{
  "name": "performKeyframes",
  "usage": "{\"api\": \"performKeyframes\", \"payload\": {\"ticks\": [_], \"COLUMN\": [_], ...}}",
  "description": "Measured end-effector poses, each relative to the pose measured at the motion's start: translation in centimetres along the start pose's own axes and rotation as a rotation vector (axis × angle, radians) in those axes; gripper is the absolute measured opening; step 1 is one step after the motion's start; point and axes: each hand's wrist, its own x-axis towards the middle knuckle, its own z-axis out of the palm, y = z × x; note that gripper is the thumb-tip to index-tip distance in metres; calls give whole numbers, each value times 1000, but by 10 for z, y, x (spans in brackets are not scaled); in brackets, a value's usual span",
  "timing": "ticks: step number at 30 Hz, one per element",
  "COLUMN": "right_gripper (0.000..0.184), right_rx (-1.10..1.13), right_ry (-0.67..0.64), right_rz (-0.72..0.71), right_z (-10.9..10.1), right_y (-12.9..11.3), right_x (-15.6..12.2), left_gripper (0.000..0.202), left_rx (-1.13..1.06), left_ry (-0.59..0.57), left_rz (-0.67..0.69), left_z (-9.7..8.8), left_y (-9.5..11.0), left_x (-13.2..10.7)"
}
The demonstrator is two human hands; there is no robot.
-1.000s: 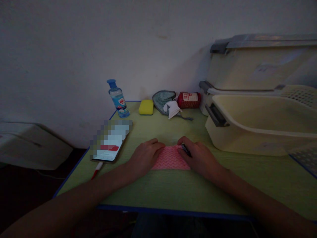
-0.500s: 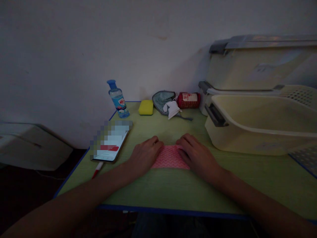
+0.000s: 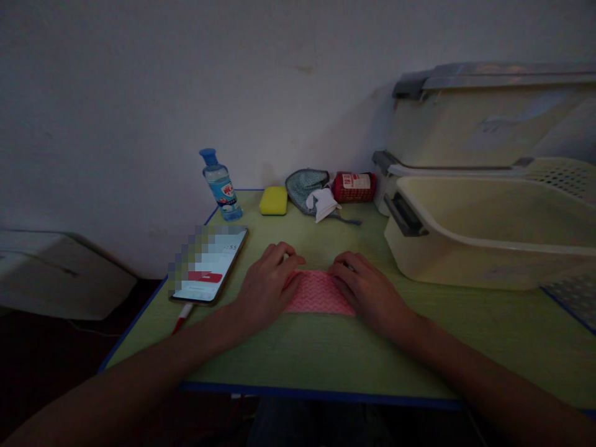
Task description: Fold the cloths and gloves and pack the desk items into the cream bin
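Thing in hand: a small pink woven cloth with a zigzag weave (image 3: 318, 292), folded into a flat rectangle, lying on the pale green table with a blue edge (image 3: 298, 357) just below the middle of the frame.
Left hand: the left hand (image 3: 267, 285) covers the cloth's left end. Its fingers are bent, with the tips down at the far left corner. I cannot tell whether they pinch the edge.
Right hand: the right hand (image 3: 367, 288) lies on the cloth's right end with its fingers stretched out and released, pressing flat and gripping nothing.
Handling: the cloth is likely light, soft and limp. It would sag if lifted by one point and slide on the smooth tabletop.
Where to hold: the corners or the folded edges look best, pinched between thumb and fingertip.
Left of the hands: a smartphone with a lit screen (image 3: 212, 267), and a red-and-white pen (image 3: 182, 315) poking out below it.
Back of the table: a clear bottle with a blue cap (image 3: 221, 185), a yellow sponge (image 3: 274, 200), a grey-green rag (image 3: 302, 184), a red can on its side (image 3: 354, 187).
Right of frame: stacked cream plastic tubs (image 3: 488, 236).
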Motion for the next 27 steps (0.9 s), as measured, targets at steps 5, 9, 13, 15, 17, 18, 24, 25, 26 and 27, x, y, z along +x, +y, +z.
{"api": "performKeyframes", "payload": {"ticks": [5, 9, 13, 15, 17, 18, 24, 25, 26, 27], "right_gripper": [17, 18, 21, 27, 33, 35, 45, 46, 46, 47], "right_rx": [28, 8, -38, -45, -52, -56, -54, -48, -39, -28], "right_ry": [-21, -1, 88, 106, 79, 52, -97, -115, -129, -137], "right_rz": [29, 39, 13, -37, -89, -102, -51, -41, -32, -27], "right_z": [0, 0, -1, -1, 0, 1, 9, 9, 9, 9], "right_y": [1, 2, -1, -4, -8, -10, -9, -8, -7, -6], "right_x": [1, 1, -2, -4, -7, -8, -12, -12, -13, -13], "left_gripper": [26, 41, 45, 48, 51, 53, 61, 62, 62, 63], "left_rx": [-24, 44, 93, 109, 114, 115, 141, 144, 144, 141], "left_ry": [-79, -212, -245, -257, -270, -275, -306, -310, -314, -319], "left_rz": [157, 188, 197, 209, 211, 207, 182, 183, 184, 185], "left_z": [-1, 10, 17, 18, 20, 20, 23, 23, 23, 23], "left_y": [15, 20, 17, 15, 14, 14, 11, 11, 10, 10], "left_x": [-12, -19, -20, -20, -20, -20, -23, -23, -23, -24]}}
